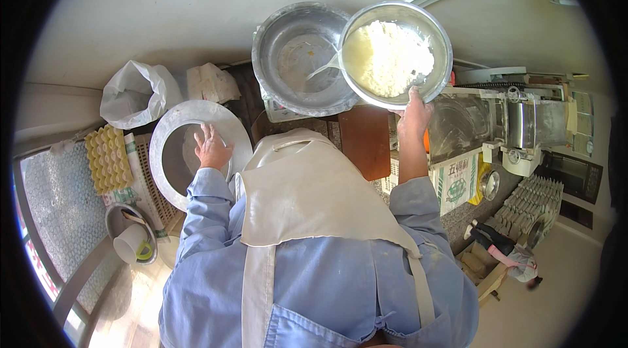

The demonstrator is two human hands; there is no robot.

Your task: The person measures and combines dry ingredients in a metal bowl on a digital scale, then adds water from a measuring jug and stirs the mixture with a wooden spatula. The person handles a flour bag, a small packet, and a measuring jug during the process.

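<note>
My right hand [414, 116] grips the near rim of a steel bowl [439, 40], held tilted at the right edge of a larger metal basin [269, 63]. Pale, crumbly, flour-like stuff [389, 57] lies in the bowl. A thin whitish strip [322, 69] runs from the bowl's left edge into the basin; whether it is a tool or a stream I cannot tell. Flour dust coats the basin's inside. Fingers spread, my left hand [212, 147] is over the inner edge of a round metal pot [161, 161] with a broad flat rim.
A white plastic bag [156, 98] and a paper sack [212, 83] stand at the back left, above yellow egg trays [106, 158]. A brown board [366, 142] lies near the middle. Rightward is a roller machine [523, 122]; beyond it, another person [507, 253].
</note>
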